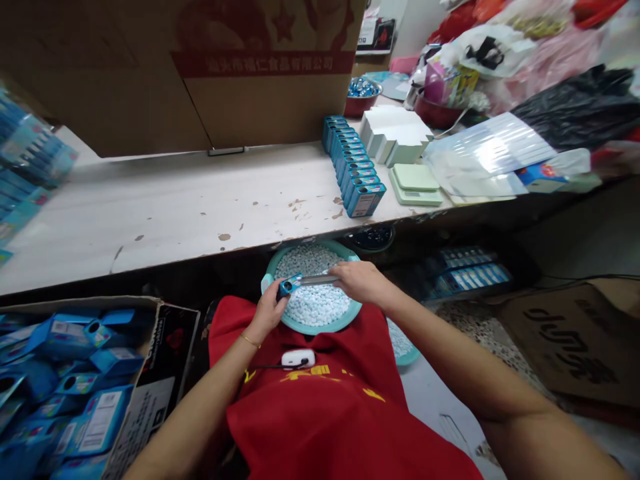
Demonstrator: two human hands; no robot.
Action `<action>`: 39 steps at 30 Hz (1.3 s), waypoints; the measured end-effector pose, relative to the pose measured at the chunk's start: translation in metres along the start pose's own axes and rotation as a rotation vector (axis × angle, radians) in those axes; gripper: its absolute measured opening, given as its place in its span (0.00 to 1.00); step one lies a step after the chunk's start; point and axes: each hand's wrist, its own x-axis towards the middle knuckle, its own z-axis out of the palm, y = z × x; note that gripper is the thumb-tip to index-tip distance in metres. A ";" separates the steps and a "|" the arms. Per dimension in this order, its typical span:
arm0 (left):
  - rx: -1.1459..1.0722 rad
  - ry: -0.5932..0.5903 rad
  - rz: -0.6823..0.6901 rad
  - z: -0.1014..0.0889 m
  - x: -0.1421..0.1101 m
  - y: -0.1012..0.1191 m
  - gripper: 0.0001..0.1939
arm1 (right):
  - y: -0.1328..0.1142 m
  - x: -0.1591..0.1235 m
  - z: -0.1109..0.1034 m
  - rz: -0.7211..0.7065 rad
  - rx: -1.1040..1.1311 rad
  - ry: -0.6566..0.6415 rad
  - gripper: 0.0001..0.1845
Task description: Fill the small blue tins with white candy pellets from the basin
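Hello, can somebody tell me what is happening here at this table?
A person in a red apron sits with a teal basin of small pale tablets on the lap. The left hand holds the blue end of a small, long container over the basin, and the right hand grips its other end. On the white worktable stands a row of blue tins. A cardboard box of blue packets sits at the person's left.

One teal basin [353, 313] of pellets, two hands, two green scales [416, 183].
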 end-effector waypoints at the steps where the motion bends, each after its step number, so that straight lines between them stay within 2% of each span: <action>1: -0.016 0.019 -0.008 -0.003 -0.001 -0.001 0.21 | 0.010 -0.002 0.012 0.047 0.007 -0.010 0.14; 3: -0.046 0.056 -0.037 -0.010 -0.004 -0.002 0.21 | 0.025 0.000 0.042 0.166 0.029 -0.070 0.14; 5: -0.060 0.093 -0.080 -0.019 -0.008 0.000 0.21 | 0.025 0.009 0.074 0.255 0.072 -0.141 0.13; 9: -0.047 0.139 -0.151 -0.035 -0.015 0.007 0.21 | -0.014 0.045 0.126 0.256 0.191 -0.141 0.15; 11: -0.048 0.156 -0.171 -0.041 -0.019 0.011 0.21 | -0.035 0.064 0.142 0.249 0.274 -0.103 0.17; 13: -0.060 0.186 -0.186 -0.045 -0.022 0.012 0.21 | -0.046 0.077 0.154 0.254 0.364 -0.071 0.20; 17: -0.094 0.227 -0.215 -0.047 -0.025 0.009 0.22 | -0.033 0.078 0.164 0.242 0.496 -0.048 0.19; 21: -0.106 0.244 -0.210 -0.045 -0.022 0.007 0.23 | -0.002 0.056 0.149 0.197 0.585 0.011 0.19; 24: -0.093 0.214 -0.191 -0.038 -0.016 0.007 0.22 | 0.017 0.037 0.119 0.147 0.670 0.095 0.19; 27: -0.046 0.166 -0.134 -0.024 -0.007 0.008 0.21 | 0.026 0.025 0.080 0.076 0.668 0.136 0.18; 30: 0.011 0.101 -0.053 -0.009 0.003 0.009 0.21 | 0.023 0.020 0.041 0.002 0.562 0.093 0.17; 33: 0.065 0.044 -0.019 0.001 0.007 0.014 0.21 | 0.011 0.019 0.011 -0.016 0.345 0.006 0.17; 36: 0.092 0.028 -0.006 0.004 0.006 0.019 0.22 | -0.006 0.020 -0.009 0.001 0.129 -0.059 0.17; 39: 0.107 0.035 0.005 0.004 0.003 0.019 0.22 | -0.023 0.021 -0.021 -0.012 0.016 -0.070 0.16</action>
